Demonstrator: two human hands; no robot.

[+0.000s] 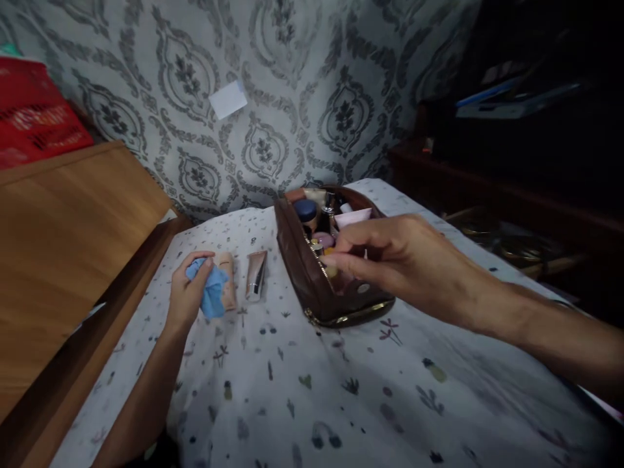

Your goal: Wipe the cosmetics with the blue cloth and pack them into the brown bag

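Note:
My left hand (188, 286) is closed round a crumpled blue cloth (212, 294). Beside it lies a beige tube (227, 279), partly covered by the cloth. A silvery-pink tube (256, 275) lies a little further right on the sheet. At the open brown toiletry bag (305, 276), my right hand (385, 250) reaches over the near right side with thumb and forefinger pinched together. Whatever is between those fingertips, if anything, is hidden. Inside the bag are a dark-blue-capped jar (305, 209), a pale pink tube (353, 217) and several other small cosmetics.
A white sheet with small plant prints (287, 390) covers the surface. On the left stands a wooden panel (73, 253) with a red bag (39, 114) above it. Patterned wallpaper (283, 84) rises behind. Dark furniture (487, 195) borders the right side.

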